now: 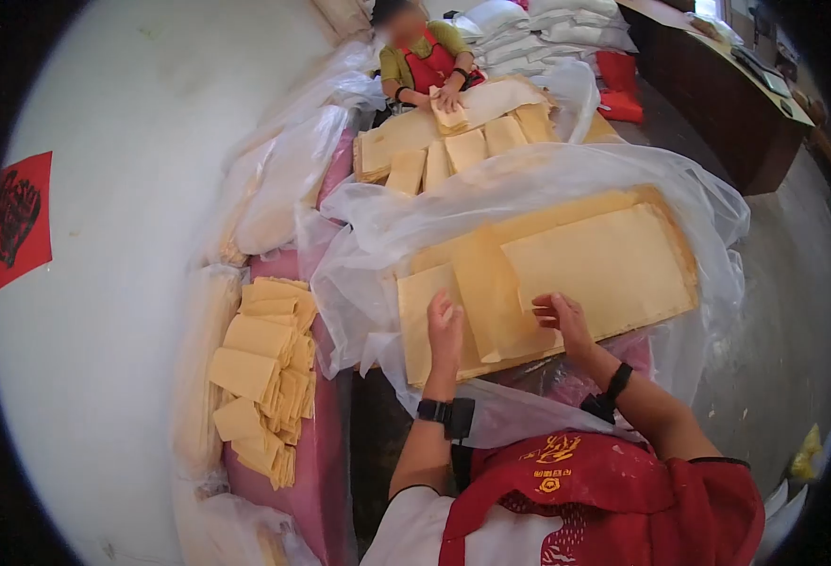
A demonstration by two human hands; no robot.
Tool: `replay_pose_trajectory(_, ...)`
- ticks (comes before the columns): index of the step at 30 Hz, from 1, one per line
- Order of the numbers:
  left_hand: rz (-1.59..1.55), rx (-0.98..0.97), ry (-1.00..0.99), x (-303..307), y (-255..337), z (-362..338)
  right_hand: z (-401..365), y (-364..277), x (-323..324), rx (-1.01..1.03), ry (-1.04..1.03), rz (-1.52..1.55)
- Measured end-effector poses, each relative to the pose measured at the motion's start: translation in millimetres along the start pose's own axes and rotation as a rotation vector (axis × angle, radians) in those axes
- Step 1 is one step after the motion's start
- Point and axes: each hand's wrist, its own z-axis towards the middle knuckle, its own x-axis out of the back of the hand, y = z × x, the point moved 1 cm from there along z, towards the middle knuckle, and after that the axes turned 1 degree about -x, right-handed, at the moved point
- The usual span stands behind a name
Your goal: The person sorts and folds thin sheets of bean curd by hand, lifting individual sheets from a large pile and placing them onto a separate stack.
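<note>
A stack of large, thin yellowish sheets lies in front of me on clear plastic. Across its left half, the top sheet has a translucent folded flap. My left hand is raised over the left part of the stack, its fingers loosely bent and apart. Beside the flap's right edge is my right hand, with curved, parted fingers pointing left and fingertips right at that edge. Both wrists wear black bands.
Folded yellow sheets are piled on a pink surface to the left. Across from me, a person in a red apron handles a folded sheet at another stack. White sacks and a dark counter stand behind.
</note>
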Motion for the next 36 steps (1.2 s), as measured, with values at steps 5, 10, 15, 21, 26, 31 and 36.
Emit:
replay_pose_trajectory(5,0.621,-0.178,-0.260,-48,-16,-11,6,3,16,-0.121,0.001,0.089)
replay_pose_trajectory(10,0.237,-0.042,-0.309,-82,12,-20,27,-2,15,-0.254,-0.025,-0.082)
replay_pose_trajectory(15,0.187,0.012,-0.374,-81,2,-17,54,34,3,-0.377,-0.154,-0.245)
replay_pose_trajectory(21,-0.248,0.275,-0.289,-44,-24,1,34,41,-13,0.126,0.063,-0.380)
replay_pose_trajectory(26,-0.230,0.349,-0.241,-68,-5,-10,46,28,2,-0.122,-0.087,0.015)
replay_pose_trajectory(31,0.480,-0.318,-0.340,-81,-11,-3,67,-27,71,0.233,0.263,-0.599)
replay_pose_trajectory(36,1.076,-0.638,-0.519,-134,10,-14,46,-64,151,0.201,0.459,-0.681)
